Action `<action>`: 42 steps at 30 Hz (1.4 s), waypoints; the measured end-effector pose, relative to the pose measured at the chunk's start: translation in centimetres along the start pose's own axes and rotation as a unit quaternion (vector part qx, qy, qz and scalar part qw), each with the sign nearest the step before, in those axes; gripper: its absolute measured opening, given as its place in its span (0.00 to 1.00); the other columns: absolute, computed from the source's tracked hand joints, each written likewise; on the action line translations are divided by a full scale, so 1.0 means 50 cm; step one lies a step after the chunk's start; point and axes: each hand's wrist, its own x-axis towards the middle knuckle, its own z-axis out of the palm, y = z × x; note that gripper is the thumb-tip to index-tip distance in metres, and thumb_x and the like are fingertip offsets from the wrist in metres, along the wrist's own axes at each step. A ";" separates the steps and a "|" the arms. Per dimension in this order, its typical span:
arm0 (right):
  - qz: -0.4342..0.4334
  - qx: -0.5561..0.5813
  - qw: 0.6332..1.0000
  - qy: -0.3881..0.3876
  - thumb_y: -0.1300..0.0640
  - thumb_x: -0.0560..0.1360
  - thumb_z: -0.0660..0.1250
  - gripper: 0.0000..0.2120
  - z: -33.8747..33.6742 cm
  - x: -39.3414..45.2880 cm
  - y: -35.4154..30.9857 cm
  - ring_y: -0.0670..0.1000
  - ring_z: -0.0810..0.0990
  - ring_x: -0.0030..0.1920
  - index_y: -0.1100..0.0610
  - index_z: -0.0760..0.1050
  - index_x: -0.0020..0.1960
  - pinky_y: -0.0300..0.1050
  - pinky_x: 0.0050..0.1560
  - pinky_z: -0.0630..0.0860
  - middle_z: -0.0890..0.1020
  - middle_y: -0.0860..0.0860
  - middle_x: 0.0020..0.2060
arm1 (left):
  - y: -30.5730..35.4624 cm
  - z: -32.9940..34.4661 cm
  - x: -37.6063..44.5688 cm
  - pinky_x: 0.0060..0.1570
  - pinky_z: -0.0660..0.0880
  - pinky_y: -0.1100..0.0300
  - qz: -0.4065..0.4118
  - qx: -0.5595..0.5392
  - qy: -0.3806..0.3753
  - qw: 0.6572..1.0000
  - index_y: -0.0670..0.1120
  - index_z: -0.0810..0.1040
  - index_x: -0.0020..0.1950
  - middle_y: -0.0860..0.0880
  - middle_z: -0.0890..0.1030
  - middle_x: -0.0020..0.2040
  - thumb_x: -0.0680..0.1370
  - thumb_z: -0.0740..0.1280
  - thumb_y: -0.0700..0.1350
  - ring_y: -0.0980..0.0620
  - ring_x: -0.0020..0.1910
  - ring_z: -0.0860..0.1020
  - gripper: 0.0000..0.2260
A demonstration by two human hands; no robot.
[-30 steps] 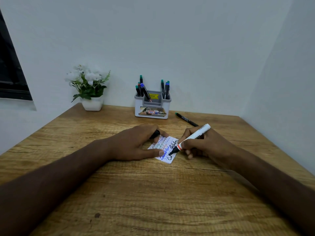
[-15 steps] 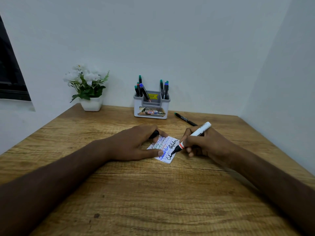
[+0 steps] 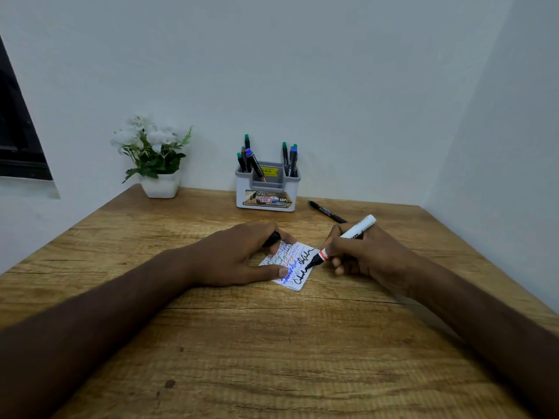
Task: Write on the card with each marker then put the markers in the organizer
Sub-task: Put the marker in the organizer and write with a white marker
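- On the wooden table [image 3: 272,343], near the back wall, the organizer [image 3: 267,189] stands behind both hands and already holds several markers upright.
- The left hand [image 3: 239,255] lies flat on the card [image 3: 292,266], its thumb pressing the near edge, and its fingers are closed around a black cap [image 3: 272,238].
- The right hand [image 3: 363,255] is clamped on the white marker [image 3: 348,238]; its long axis runs from the tip on the card, up and to the right.
- The card is just left of the right hand, so capping seems to need the left hand's cap.
- A dark marker [image 3: 325,211] lies right of the organizer, nearer the right hand, probably next.
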 end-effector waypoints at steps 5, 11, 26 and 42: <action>0.003 0.005 1.000 0.002 0.68 0.77 0.70 0.09 0.000 0.002 -0.001 0.50 0.78 0.31 0.63 0.79 0.38 0.40 0.33 0.78 0.81 0.56 0.32 | -0.004 0.001 -0.001 0.55 0.77 0.54 -0.004 0.000 0.011 1.000 0.63 0.69 0.54 0.65 0.76 0.72 0.81 0.67 0.67 0.60 0.64 0.75 0.12; -0.011 0.156 0.987 0.024 0.69 0.79 0.67 0.06 -0.011 -0.001 -0.008 0.47 0.80 0.32 0.65 0.80 0.44 0.38 0.33 0.81 0.81 0.55 0.33 | -0.001 0.000 -0.001 0.53 0.75 0.56 -0.024 0.015 0.002 1.000 0.55 0.73 0.60 0.79 0.70 0.66 0.81 0.66 0.67 0.66 0.61 0.73 0.18; -0.146 0.149 0.976 0.052 0.72 0.81 0.64 0.08 0.017 0.004 0.005 0.57 0.86 0.43 0.77 0.77 0.54 0.48 0.47 0.87 0.87 0.61 0.43 | 0.009 -0.001 0.005 0.56 0.72 0.60 -0.052 0.040 -0.017 0.998 0.73 0.70 0.64 0.71 0.73 0.56 0.87 0.58 0.59 0.69 0.60 0.70 0.09; -0.187 -0.014 0.980 0.068 0.67 0.80 0.72 0.05 0.023 0.000 0.004 0.55 0.89 0.40 0.64 0.84 0.54 0.46 0.45 0.86 0.90 0.58 0.41 | 0.011 0.000 0.009 0.55 0.75 0.52 -0.028 0.092 -0.017 0.995 0.55 0.75 0.66 0.58 0.77 0.57 0.87 0.59 0.57 0.59 0.56 0.73 0.12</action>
